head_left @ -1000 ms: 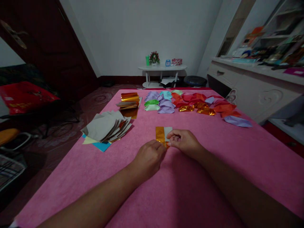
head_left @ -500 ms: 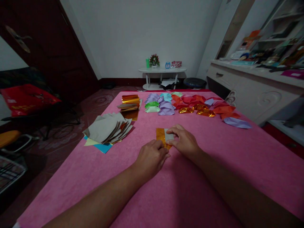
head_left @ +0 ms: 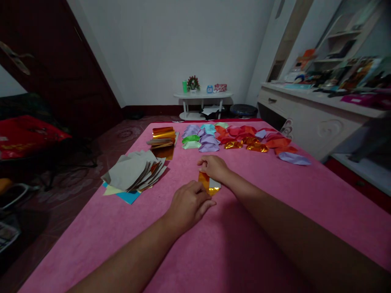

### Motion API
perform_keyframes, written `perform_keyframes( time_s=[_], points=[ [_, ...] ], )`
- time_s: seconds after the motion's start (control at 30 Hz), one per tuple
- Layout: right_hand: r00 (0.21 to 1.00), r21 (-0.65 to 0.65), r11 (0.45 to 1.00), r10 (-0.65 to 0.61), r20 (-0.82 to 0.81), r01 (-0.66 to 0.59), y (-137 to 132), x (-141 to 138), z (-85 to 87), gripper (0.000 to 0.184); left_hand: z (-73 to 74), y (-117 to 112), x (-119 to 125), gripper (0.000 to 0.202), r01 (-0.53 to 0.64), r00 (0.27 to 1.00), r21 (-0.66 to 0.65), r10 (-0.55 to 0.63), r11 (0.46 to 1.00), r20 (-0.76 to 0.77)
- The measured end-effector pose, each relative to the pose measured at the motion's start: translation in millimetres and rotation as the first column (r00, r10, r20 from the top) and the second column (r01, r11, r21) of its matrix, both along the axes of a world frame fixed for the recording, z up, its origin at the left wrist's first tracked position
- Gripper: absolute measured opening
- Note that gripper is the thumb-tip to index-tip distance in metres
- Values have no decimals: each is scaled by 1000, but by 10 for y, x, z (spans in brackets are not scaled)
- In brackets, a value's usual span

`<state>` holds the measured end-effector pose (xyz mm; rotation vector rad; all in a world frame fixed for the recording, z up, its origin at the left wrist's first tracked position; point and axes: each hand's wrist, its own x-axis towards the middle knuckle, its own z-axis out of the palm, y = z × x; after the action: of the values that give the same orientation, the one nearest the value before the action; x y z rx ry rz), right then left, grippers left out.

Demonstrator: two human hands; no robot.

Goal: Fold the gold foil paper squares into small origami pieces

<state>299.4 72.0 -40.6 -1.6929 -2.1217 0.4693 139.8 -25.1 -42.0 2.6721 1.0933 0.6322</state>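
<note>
A small folded sheet of gold foil paper, with a grey-white back showing on its right side, lies flat on the pink table cover. My left hand grips its near left corner, fingers bent over the edge and thumb along the near side. Across the far end of the sheet reaches my right hand, its fingers curled together at the top edge and covering part of the paper. A shiny gold strip shows along the near edge between the hands.
To the left lies a fanned stack of grey-backed sheets over blue paper. Behind it is a pile of gold foil sheets. Folded paper pieces in purple, red and gold line the table's far side.
My right hand has moved from the sheet's right side to its far edge, uncovering the near gold strip. The left hand stays at the near left corner. The view has shifted slightly.
</note>
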Motion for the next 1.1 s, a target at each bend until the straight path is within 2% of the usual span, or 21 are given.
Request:
perform_keyframes(
  time_s=[0.1,0.2,0.43,0.53,0.6,0.67,0.77,0.87,0.97,1.03,1.1],
  points=[
    [999,-74,997,-21,30,23,7,149,52,11,-6,34,-28,36,5,999,-18,-4,1000,52],
    [996,-135,989,-57,71,67,-79,340,112,9,-30,83,-24,32,-8,994,-48,13,999,111],
    [976,-230,958,-130,175,169,-491,641,202,11,-77,199,57,17,-108,979,-154,132,982,155],
    [967,-238,952,-142,210,191,-709,671,258,13,-64,210,65,14,-113,977,-192,144,975,158],
    [963,-231,953,-140,230,194,-840,663,287,13,-52,212,63,20,-125,973,-206,161,971,164],
    [958,-186,966,-131,256,181,-942,647,295,14,-37,215,65,26,-139,975,-214,172,967,141],
    [953,-108,982,-122,279,157,-1021,635,272,14,-17,213,80,18,-141,983,-236,165,961,85],
    [975,-101,984,-125,182,145,-1029,663,224,11,-20,199,91,13,-141,979,-242,171,960,107],
    [995,-152,985,-95,-42,87,-1024,695,169,4,-55,214,70,11,-140,962,-299,201,944,184],
    [972,-237,971,-71,-225,16,-1050,677,141,3,-78,269,36,9,-97,944,-412,215,906,252],
    [926,-328,941,-51,-373,-81,-1112,608,138,6,-79,363,-5,7,-2,918,-525,210,851,336]
  ],
)
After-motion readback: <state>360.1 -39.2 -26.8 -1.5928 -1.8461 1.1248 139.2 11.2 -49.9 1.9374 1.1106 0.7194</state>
